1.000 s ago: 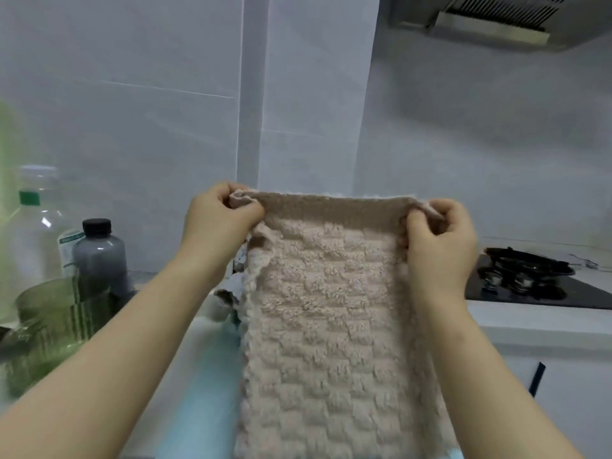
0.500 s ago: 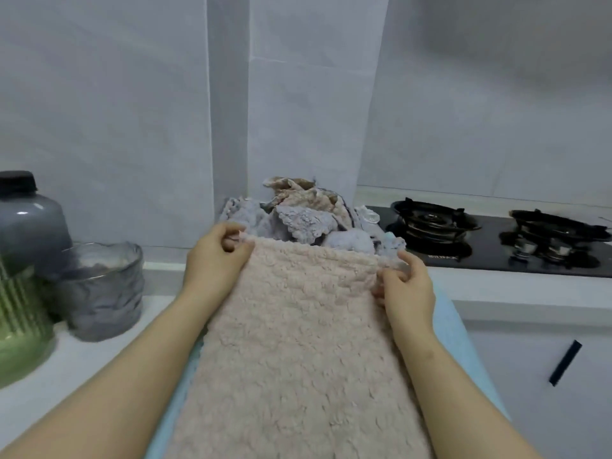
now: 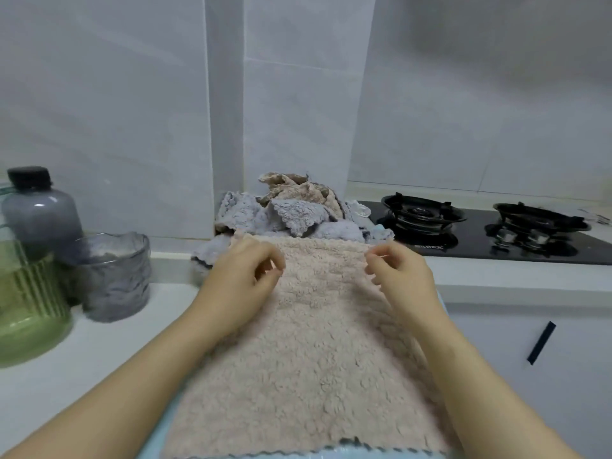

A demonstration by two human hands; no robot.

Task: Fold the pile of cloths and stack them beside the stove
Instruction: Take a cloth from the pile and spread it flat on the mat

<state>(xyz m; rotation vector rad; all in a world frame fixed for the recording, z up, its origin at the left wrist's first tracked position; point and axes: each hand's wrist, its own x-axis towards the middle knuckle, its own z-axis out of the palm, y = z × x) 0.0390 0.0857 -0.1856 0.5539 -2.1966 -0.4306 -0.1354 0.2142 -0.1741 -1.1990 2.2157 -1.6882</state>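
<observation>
Beige cloth [image 3: 314,352] flat on light blue mat [image 3: 154,438], far edge against unfolded pile [image 3: 291,213] in counter corner beside stove [image 3: 496,236]. Left hand [image 3: 245,279] and right hand [image 3: 402,279] loosely curled over far corners, gripping nothing. Next, probably: pinch corners, match edges, smooth crease.

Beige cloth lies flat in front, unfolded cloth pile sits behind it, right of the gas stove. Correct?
One slip: in the head view the unfolded cloth pile sits left of the gas stove, not right. The beige cloth does lie flat in front of it.
</observation>
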